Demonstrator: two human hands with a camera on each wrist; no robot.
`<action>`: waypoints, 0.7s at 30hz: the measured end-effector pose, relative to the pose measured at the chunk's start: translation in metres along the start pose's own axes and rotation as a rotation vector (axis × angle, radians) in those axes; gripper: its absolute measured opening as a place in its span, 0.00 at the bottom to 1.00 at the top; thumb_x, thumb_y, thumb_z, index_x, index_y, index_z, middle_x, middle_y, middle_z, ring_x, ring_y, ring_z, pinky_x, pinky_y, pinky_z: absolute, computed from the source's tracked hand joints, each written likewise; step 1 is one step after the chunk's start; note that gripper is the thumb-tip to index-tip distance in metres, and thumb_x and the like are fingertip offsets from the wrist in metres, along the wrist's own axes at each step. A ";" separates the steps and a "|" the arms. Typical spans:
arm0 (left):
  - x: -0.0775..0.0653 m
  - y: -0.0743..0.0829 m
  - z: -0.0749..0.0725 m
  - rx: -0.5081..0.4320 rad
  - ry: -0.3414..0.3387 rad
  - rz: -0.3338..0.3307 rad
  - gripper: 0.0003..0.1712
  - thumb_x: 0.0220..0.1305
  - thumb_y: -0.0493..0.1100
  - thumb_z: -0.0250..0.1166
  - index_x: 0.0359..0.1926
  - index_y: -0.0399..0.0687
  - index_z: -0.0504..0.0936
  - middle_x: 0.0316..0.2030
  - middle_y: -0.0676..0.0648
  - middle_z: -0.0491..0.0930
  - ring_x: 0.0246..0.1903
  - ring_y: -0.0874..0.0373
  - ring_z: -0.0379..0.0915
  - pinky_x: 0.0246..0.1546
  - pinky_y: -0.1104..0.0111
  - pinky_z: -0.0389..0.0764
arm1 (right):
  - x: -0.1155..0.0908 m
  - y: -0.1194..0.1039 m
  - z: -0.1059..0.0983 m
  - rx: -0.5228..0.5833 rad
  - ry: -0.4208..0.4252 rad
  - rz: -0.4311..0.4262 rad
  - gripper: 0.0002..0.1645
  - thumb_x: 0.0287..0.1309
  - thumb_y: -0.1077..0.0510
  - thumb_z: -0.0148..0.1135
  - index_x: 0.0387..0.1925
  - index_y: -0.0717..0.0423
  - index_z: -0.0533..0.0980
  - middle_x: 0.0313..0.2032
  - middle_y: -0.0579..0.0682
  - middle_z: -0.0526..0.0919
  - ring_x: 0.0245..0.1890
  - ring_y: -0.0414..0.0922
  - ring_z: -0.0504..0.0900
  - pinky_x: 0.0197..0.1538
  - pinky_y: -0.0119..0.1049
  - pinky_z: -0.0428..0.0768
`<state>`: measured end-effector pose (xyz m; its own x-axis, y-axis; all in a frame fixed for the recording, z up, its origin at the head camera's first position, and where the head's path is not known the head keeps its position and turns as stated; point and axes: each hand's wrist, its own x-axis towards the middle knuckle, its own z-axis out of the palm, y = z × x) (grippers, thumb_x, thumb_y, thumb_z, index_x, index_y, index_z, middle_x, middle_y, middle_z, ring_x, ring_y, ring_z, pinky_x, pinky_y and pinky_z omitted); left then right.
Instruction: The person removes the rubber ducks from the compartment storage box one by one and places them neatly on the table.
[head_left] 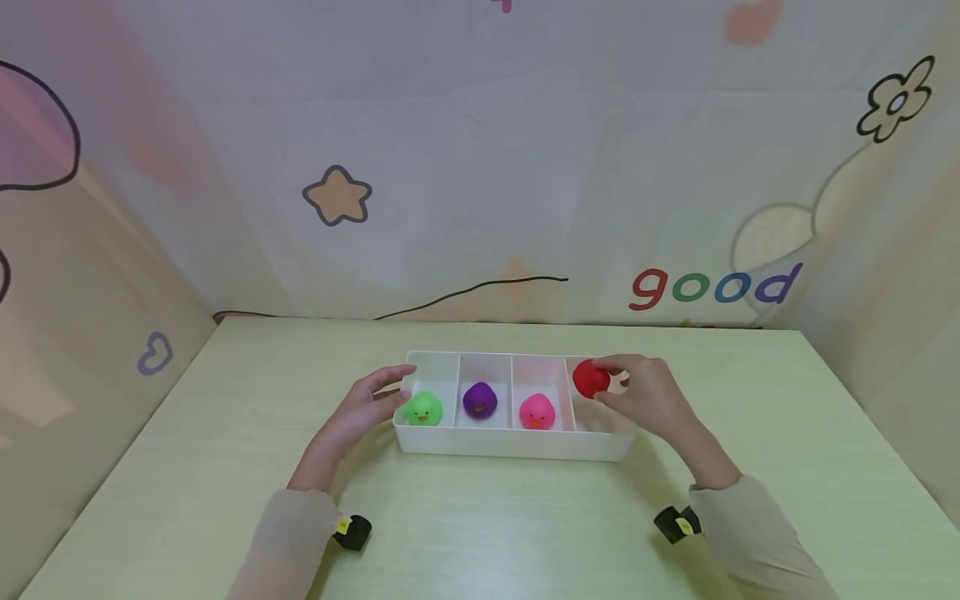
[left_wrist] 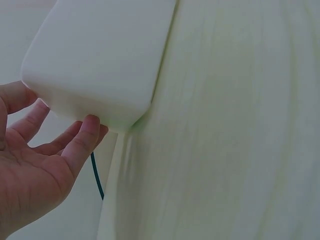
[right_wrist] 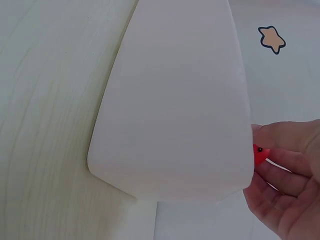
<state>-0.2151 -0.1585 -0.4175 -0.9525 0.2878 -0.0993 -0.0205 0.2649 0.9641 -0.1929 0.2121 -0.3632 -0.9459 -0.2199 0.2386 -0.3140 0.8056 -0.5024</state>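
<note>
Red toy (head_left: 591,377), count one: at the rightmost compartment, toward its back. Right hand (head_left: 651,398) pinches it between thumb and fingers; in the right wrist view the toy, one dark eye showing, peeks past the rim. Contact with the compartment floor: cannot tell.

Container, count one: white tray (head_left: 510,443), four compartments in a row. Contents from the left — green toy (head_left: 424,409), purple toy (head_left: 480,401), pink toy (head_left: 537,412), one per compartment, each with an orange beak.

Left hand (head_left: 367,407): at the tray's left end, fingers spread apart, fingertips at its edge — no toy held.

Tray rests on one pale table (head_left: 495,525). Behind: printed backdrop (head_left: 480,167), one orange star (head_left: 337,196), the word "good" (head_left: 692,287).
</note>
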 end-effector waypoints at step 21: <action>0.000 -0.003 -0.001 -0.017 -0.013 0.025 0.26 0.65 0.41 0.55 0.63 0.45 0.64 0.65 0.39 0.56 0.62 0.39 0.55 0.57 0.51 0.64 | 0.017 0.028 -0.023 0.154 0.142 0.080 0.24 0.48 0.67 0.66 0.50 0.67 0.75 0.43 0.65 0.80 0.41 0.59 0.78 0.42 0.49 0.79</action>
<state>-0.2148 -0.1600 -0.4199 -0.9488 0.3062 -0.0778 -0.0017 0.2412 0.9705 -0.2162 0.2432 -0.3539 -0.9507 -0.0702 0.3020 -0.2575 0.7215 -0.6428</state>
